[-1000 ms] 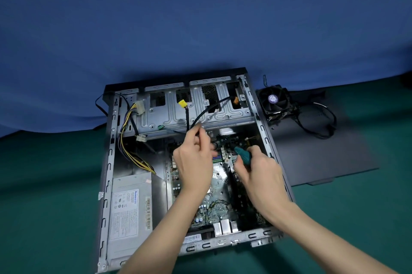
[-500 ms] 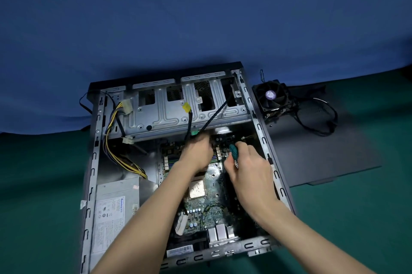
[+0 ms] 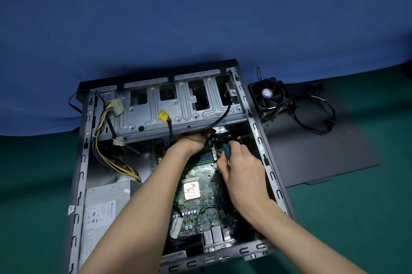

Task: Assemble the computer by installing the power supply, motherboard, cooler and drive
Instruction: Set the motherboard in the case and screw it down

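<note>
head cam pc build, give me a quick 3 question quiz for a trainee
1. True or false: the cooler is already mounted on the motherboard.
2. Which hand grips the teal-handled screwdriver? A left, B right, C neither.
3. Fill in: the power supply sits in the case's near-____ corner.

Key
1. False: it lies outside the case on the side panel.
2. B, the right hand.
3. left

Blue "Huntkey" — on the power supply (image 3: 104, 213) label.
</note>
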Demonstrator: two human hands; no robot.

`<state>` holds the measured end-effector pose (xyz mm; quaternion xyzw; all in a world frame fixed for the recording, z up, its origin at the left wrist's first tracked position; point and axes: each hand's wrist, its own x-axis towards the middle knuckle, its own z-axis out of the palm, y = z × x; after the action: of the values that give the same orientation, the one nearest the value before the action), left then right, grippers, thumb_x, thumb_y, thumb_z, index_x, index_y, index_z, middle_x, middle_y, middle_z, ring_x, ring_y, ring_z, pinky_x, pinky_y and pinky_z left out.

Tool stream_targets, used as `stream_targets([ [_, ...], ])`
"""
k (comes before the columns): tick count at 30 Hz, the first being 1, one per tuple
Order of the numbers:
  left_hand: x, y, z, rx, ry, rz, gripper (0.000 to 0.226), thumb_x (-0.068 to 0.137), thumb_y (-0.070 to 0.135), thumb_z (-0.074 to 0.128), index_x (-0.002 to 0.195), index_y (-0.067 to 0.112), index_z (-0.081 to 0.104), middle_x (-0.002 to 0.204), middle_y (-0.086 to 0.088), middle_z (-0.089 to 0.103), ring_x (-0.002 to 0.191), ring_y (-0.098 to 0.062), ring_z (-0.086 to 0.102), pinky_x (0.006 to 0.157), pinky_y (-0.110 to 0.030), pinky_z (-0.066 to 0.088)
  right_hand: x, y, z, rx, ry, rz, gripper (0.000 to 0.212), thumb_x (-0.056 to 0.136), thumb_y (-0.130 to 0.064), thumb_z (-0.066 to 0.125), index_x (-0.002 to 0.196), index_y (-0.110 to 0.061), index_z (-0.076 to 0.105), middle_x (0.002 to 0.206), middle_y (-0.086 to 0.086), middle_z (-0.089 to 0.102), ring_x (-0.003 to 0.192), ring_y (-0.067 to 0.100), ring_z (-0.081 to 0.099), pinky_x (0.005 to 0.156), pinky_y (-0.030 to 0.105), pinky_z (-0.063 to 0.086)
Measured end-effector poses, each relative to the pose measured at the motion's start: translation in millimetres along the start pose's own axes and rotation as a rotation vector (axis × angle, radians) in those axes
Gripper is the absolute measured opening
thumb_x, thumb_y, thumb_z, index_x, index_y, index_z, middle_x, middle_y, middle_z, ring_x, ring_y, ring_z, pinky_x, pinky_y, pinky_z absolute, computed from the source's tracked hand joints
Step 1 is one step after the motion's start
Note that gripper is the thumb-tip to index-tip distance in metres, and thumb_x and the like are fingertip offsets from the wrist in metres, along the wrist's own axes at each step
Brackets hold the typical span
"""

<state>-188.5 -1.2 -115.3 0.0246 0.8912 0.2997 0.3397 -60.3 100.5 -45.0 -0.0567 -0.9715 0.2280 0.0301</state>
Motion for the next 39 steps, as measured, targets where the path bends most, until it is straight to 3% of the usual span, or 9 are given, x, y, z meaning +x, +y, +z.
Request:
stream_targets([
  [8, 1.3, -2.4, 0.8, 0.081, -0.013, 0.032, 0.038, 0.102, 0.018, 0.04, 0.139, 0.012, 0.044, 0.149, -0.008, 0.037, 0.137, -0.022, 0.032, 0.115, -0.029, 0.019, 4.7, 5.1, 5.3, -0.02, -0.04, 0.028, 0.026, 0.1, -0.025, 0.041, 0.118, -0.01, 0.051, 0.104, 0.007, 0.059, 0.085, 0.027, 0.061, 0.062, 0.03, 0.032],
  [16, 1.9, -4.9, 1.2, 0.087, -0.009, 0.03, 0.035, 0.102, 0.024, 0.04, 0.135, 0.018, 0.05, 0.146, -0.007, 0.042, 0.132, -0.023, 0.039, 0.109, -0.028, 0.026, 5.5, 5.9, 7.1, -0.018, -0.057, 0.025, 0.022, 0.1, -0.025, 0.042, 0.114, -0.011, 0.052, 0.101, 0.005, 0.059, 0.081, 0.025, 0.059, 0.061, 0.029, 0.03],
  [23, 1.4, -8.1, 5.2, 0.037, -0.026, 0.066, 0.031, 0.101, 0.016, 0.042, 0.126, 0.016, 0.059, 0.142, -0.006, 0.048, 0.13, -0.023, 0.043, 0.11, -0.026, 0.027, 5.2, 5.5, 3.8, 0.027, -0.06, 0.035, 0.025, 0.1, -0.024, 0.045, 0.117, -0.007, 0.054, 0.103, 0.008, 0.061, 0.082, 0.028, 0.061, 0.061, 0.028, 0.029],
  [28, 1.0, -9.1, 3.4, 0.112, -0.002, 0.058, 0.034, 0.102, 0.027, 0.039, 0.132, 0.024, 0.055, 0.146, -0.004, 0.043, 0.133, -0.024, 0.039, 0.112, -0.033, 0.028, 6.3, 5.7, 1.9, 0.035, -0.076, 0.04, 0.025, 0.1, -0.026, 0.044, 0.117, -0.009, 0.053, 0.104, 0.008, 0.061, 0.084, 0.028, 0.061, 0.061, 0.028, 0.028],
  [39, -3.2, -3.9, 3.4, 0.085, 0.034, 0.032, 0.039, 0.103, 0.028, 0.036, 0.14, 0.019, 0.044, 0.15, -0.006, 0.036, 0.136, -0.024, 0.036, 0.11, -0.028, 0.026, 7.2, 1.2, 0.0, 0.051, -0.093, 0.054, 0.024, 0.099, -0.022, 0.047, 0.114, -0.005, 0.056, 0.1, 0.012, 0.062, 0.079, 0.032, 0.06, 0.06, 0.031, 0.03],
])
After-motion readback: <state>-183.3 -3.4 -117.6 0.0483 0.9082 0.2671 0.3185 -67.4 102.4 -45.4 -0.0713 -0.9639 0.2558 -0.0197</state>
